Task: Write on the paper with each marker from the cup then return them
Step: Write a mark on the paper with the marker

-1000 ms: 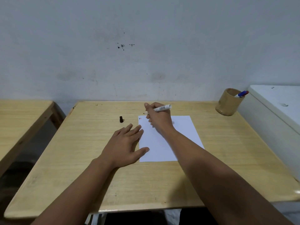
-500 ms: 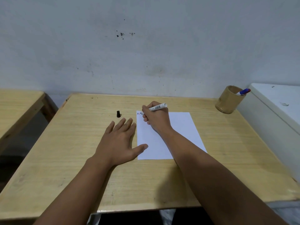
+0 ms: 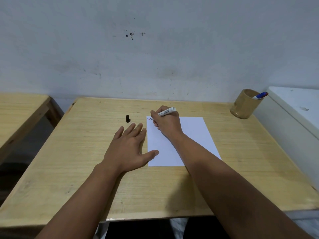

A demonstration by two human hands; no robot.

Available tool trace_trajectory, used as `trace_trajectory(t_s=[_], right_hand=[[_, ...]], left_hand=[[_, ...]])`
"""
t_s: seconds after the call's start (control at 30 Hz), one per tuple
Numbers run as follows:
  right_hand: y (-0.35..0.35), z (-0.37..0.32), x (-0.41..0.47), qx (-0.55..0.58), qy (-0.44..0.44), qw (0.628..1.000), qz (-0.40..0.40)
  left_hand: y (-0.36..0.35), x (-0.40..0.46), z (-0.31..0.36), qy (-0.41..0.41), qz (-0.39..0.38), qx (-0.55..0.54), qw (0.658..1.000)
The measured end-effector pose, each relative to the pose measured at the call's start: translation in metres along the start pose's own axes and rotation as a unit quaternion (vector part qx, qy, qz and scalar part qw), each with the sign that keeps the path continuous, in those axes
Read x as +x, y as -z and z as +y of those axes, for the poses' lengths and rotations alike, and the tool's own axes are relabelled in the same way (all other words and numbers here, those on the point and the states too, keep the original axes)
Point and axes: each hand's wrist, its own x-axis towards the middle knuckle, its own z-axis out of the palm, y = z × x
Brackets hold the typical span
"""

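Note:
A white sheet of paper [image 3: 193, 135] lies on the wooden table [image 3: 82, 152]. My right hand [image 3: 167, 125] grips a white marker [image 3: 167, 111], its tip down at the paper's top left corner, beside small blue and red marks [image 3: 148, 119]. My left hand [image 3: 127, 149] lies flat with fingers spread on the table, its thumb on the paper's left edge. A black marker cap [image 3: 127, 118] stands on the table just beyond my left fingers. At the far right corner a bamboo cup [image 3: 243, 106] holds a blue-capped marker [image 3: 261, 95].
A white appliance or cabinet [image 3: 293, 114] stands against the table's right side, next to the cup. Another wooden table [image 3: 19, 111] is at the left, across a gap. A grey-white wall [image 3: 155, 57] runs behind the table.
The view has tilted and shifted a little. My right hand stays at the paper's top left corner with the marker; my left hand has straightened its fingers slightly on the table.

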Motion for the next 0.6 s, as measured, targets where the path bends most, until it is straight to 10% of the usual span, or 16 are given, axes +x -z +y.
trace_trajectory(t_s=[0.4, 0.6], right_hand=[[0.006, -0.006, -0.005, 0.084, -0.006, 0.996, -0.001], [0.011, -0.019, -0.011, 0.130, -0.021, 0.991, -0.013]], left_hand=[[0.003, -0.002, 0.003, -0.003, 0.011, -0.028, 1.000], [0.021, 0.018, -0.016, 0.121, 0.244, -0.172, 0.947]])
